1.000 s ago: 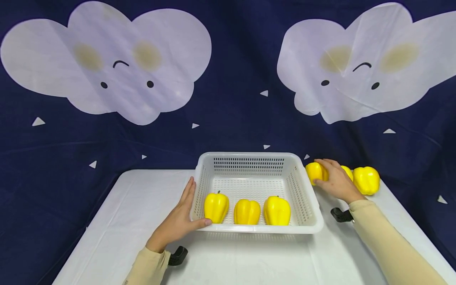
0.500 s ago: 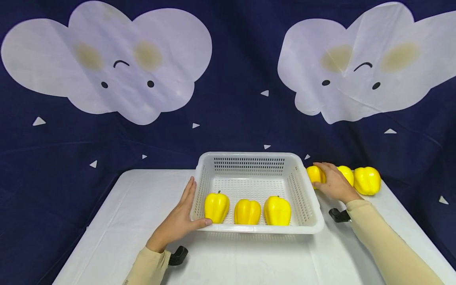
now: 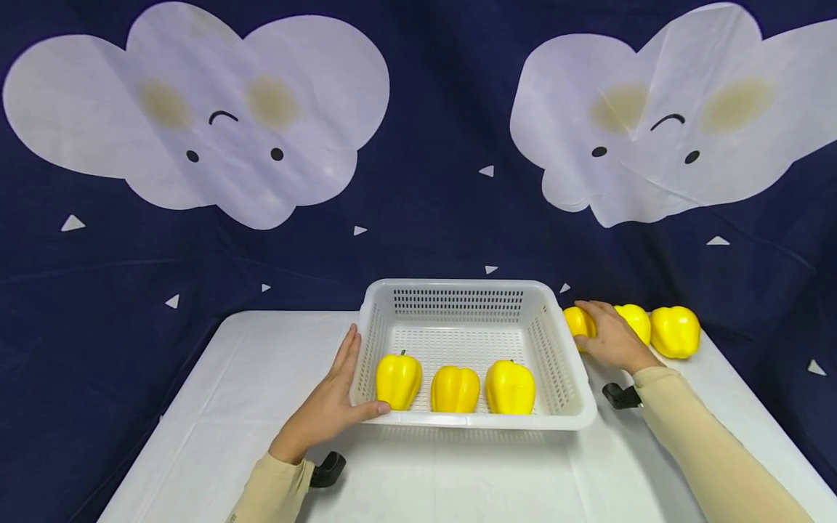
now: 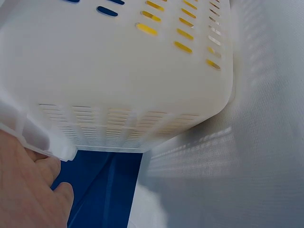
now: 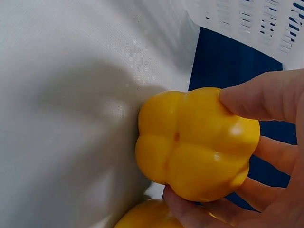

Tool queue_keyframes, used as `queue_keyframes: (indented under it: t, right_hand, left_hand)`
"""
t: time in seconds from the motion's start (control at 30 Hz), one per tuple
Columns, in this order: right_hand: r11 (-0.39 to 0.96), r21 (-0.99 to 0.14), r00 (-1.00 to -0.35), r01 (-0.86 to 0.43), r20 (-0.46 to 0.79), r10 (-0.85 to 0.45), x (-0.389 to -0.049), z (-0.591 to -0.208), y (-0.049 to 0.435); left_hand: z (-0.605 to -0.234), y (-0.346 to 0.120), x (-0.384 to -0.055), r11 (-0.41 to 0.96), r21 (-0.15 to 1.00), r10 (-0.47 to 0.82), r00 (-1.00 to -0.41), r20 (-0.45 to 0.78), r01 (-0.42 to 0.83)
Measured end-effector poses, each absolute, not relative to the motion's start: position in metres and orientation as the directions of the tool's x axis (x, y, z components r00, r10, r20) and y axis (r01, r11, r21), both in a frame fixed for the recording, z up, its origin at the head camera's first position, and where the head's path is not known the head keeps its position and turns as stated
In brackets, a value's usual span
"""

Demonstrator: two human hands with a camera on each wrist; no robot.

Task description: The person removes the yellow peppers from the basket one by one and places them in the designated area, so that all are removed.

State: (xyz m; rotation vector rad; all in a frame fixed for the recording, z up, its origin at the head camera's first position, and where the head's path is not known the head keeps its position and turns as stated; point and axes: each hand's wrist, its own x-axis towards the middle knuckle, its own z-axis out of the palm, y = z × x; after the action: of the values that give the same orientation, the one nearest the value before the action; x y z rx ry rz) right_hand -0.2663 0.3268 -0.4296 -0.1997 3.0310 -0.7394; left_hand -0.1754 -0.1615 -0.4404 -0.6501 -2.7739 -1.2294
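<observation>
My left hand (image 3: 330,407) holds the left front corner of a white plastic basket (image 3: 474,420), thumb over the front rim and fingers along the left side. Three yellow bell peppers, the left (image 3: 399,381), middle (image 3: 455,389) and right (image 3: 510,387), stand in a row along the basket's front. My right hand (image 3: 615,338) grips another yellow bell pepper (image 5: 199,142) just right of the basket, thumb on one side and fingers on the other. In the right wrist view its lobed end shows close to the tablecloth; contact is unclear.
Two more yellow bell peppers, one nearer (image 3: 633,323) and one at the far right (image 3: 676,332), stand on the white-covered table (image 3: 458,479) at its back right edge. A dark blue curtain (image 3: 445,145) with cloud shapes hangs behind. Each wrist wears a black device.
My right hand and its pepper have moved slightly down and toward me, uncovering more of the pepper behind. My left hand and the basket stay in place.
</observation>
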Motion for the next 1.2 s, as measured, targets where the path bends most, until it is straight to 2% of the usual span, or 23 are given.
queue_keyframes:
  t: [0.77,0.97,1.2]
  right_hand:
    - [0.899,-0.423,-0.992,-0.114,0.007,-0.122,-0.261,-0.422,0.328]
    - [0.892,-0.436,-0.993,-0.12,0.042,-0.114,-0.253,-0.414,0.329]
    - [0.864,-0.486,-0.987,-0.133,0.144,-0.071,-0.232,-0.399,0.327]
  left_hand:
    - [-0.44,-0.162,-0.175,0.59,0.701,0.369,-0.906,0.206,0.4]
    - [-0.44,-0.162,-0.175,0.584,0.703,0.375,-0.903,0.211,0.406]
    - [-0.44,-0.162,-0.176,0.594,0.699,0.365,-0.908,0.207,0.398]
